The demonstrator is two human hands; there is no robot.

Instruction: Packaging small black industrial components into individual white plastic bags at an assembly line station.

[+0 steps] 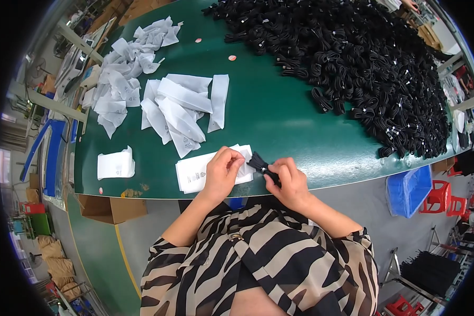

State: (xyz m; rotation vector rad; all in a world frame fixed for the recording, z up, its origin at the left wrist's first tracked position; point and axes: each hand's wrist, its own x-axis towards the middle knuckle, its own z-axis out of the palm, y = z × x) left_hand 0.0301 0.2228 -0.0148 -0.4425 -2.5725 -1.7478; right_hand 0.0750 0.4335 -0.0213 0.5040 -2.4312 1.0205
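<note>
Close to the table's front edge lies a flat stack of white plastic bags (192, 174), with small dark print on top. Over its right part rests my left hand (222, 173), thumb and forefinger pinched on the end of the top bag. My right hand (289, 184) is closed around a bundled black cable (257, 163), tied at its middle with a pale tie. The cable's looped end points at the bag's right end, close to my left fingertips. Whether the loops are inside the bag mouth, I cannot tell.
Beyond the stack lie several loose white pouches (181, 102), and a longer heap of pouches (122, 71) runs along the left. A smaller white stack (116, 164) sits at the left front. Bundled black cables (353, 68) form a big pile at the right on the green table (268, 110).
</note>
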